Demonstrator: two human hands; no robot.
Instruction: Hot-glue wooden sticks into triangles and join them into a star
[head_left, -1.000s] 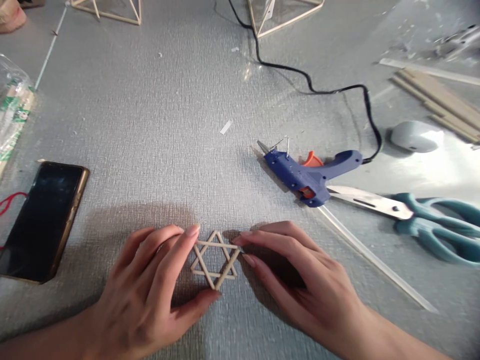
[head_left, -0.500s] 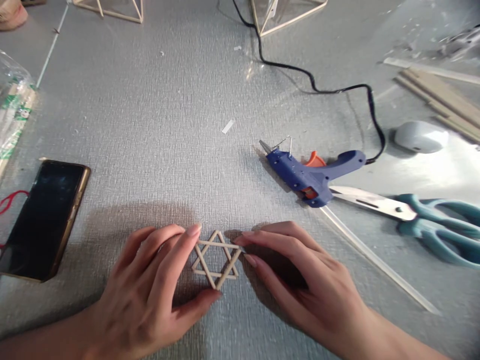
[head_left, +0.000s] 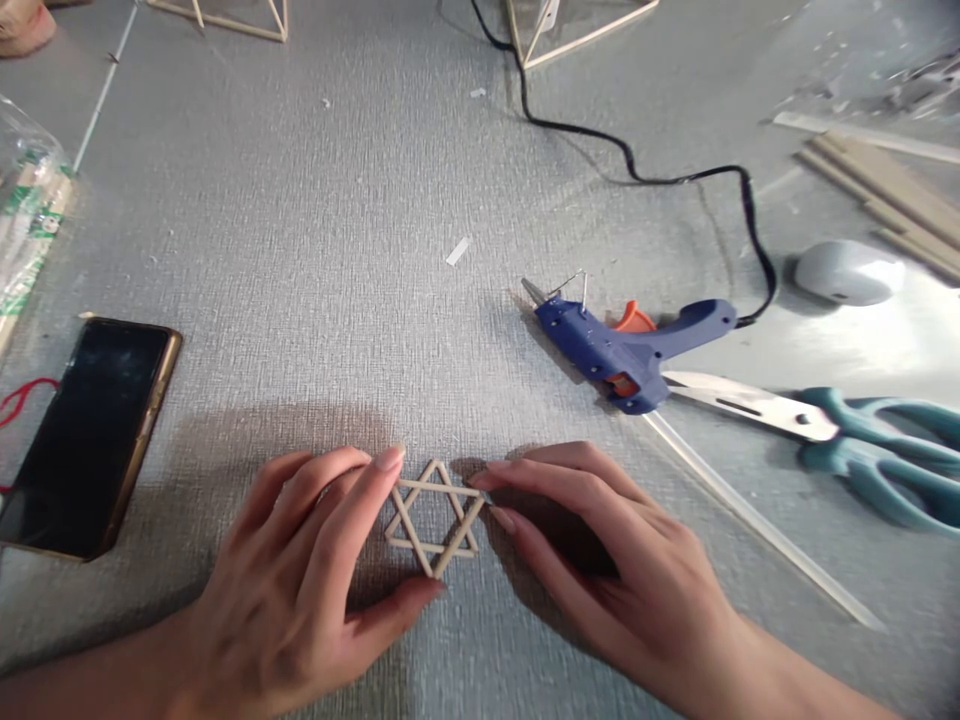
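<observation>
A small six-pointed star (head_left: 459, 537) made of thin wooden sticks lies on the grey textured table, formed from two overlapping triangles. My left hand (head_left: 292, 580) is closed on it, index fingertip at the upper left corner and thumb at the bottom point. From the other side, my right hand (head_left: 637, 560) pinches at the star's upper right corner between index finger and thumb. Beyond the right hand, a blue hot glue gun (head_left: 600, 350) with an orange trigger rests on its side. A clear glue stick (head_left: 765, 525) sticks out of its back end.
Teal-handled scissors (head_left: 855, 440) touch the glue gun's rear. A black cord (head_left: 585, 130) winds to the far edge near a stick frame (head_left: 592, 35). At right are a grey-white rounded object (head_left: 847, 272) and wooden strips (head_left: 885, 195). A phone (head_left: 90, 430) lies left, below a plastic packet (head_left: 30, 220).
</observation>
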